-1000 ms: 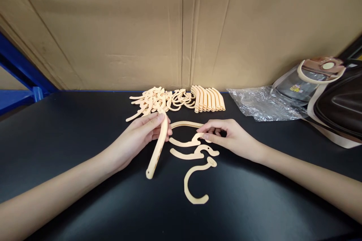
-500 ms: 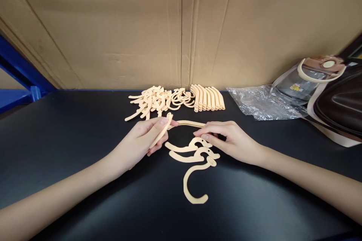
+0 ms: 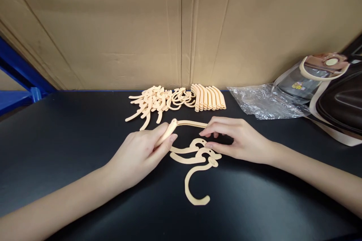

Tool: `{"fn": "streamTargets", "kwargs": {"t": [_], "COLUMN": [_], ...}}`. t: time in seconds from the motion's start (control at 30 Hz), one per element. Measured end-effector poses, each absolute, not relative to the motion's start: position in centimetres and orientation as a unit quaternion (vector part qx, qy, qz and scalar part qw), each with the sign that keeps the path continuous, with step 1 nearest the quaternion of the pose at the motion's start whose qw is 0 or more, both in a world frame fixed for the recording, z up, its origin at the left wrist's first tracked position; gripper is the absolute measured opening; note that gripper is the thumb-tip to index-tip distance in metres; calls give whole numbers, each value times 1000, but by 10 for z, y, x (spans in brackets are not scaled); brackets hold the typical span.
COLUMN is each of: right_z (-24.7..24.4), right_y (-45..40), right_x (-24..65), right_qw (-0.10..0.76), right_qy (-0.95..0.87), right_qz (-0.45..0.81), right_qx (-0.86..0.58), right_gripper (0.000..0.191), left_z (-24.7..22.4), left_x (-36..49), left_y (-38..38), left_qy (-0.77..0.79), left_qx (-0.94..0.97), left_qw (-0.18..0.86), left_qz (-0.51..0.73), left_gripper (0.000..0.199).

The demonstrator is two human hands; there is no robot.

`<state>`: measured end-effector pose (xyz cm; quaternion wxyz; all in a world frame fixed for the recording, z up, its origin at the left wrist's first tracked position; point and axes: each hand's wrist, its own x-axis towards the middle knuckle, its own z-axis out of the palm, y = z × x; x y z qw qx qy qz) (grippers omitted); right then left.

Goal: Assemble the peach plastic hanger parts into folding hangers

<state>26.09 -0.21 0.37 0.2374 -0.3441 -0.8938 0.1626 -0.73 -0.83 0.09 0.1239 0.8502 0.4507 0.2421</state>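
My left hand (image 3: 141,148) is closed around a cream curved hanger arm (image 3: 169,131), whose end with a small hole sticks up past the thumb. My right hand (image 3: 234,137) has thumb and fingers apart with nothing between them. Its thumb tip is close to or touching the upper of two flat duck-head-shaped pieces (image 3: 188,160), which lie one in front of the other. Nearer to me rests a flat hook (image 3: 187,184) with a round end by the lower piece. Another curved arm (image 3: 192,123) lies behind, its ends hidden by my hands.
At the back are a loose heap of cream duck-head pieces and hooks (image 3: 152,101) and a neat row of curved arms (image 3: 210,98). To the right lie a clear plastic bag (image 3: 254,99), a bottle (image 3: 299,83) and a dark bag (image 3: 339,101). Cardboard (image 3: 113,26) stands behind the black table (image 3: 85,131).
My left hand has turned over, moving slightly right with the hanger arm, and its thumb now shows on the near side. My right hand's thumb and fingers have spread apart.
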Motion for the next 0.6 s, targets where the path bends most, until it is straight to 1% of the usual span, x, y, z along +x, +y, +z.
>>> {"fn": "streamTargets", "kwargs": {"t": [0.07, 0.13, 0.23, 0.3, 0.37, 0.47, 0.6], "right_z": [13, 21, 31, 34, 33, 29, 22], "right_y": [-3, -4, -4, -4, -4, -3, -2], "right_x": [265, 269, 274, 276, 276, 276, 273], "right_qw": [210, 179, 125, 84, 61, 59, 76], "right_qy": [-906, -914, -918, -917, -914, -909, -902], "right_qz": [148, 138, 155, 174, 194, 212, 209], "right_qx": [-338, -338, -344, -348, -350, -354, -369], "right_gripper": [21, 21, 24, 22, 18, 15, 14], "left_z": [1, 2, 1, 0, -1, -2, -3], "left_x": [-6, -5, -4, -4, -4, -4, -3], "left_y": [-11, -12, -11, -11, -11, -12, -10], "left_qy": [414, 384, 344, 322, 308, 306, 304], "left_qx": [871, 885, 904, 912, 917, 924, 931], "left_qw": [94, 79, 118, 154, 163, 137, 89], "left_qz": [246, 251, 225, 204, 195, 184, 181], "left_gripper": [34, 28, 19, 20, 18, 13, 15]}}
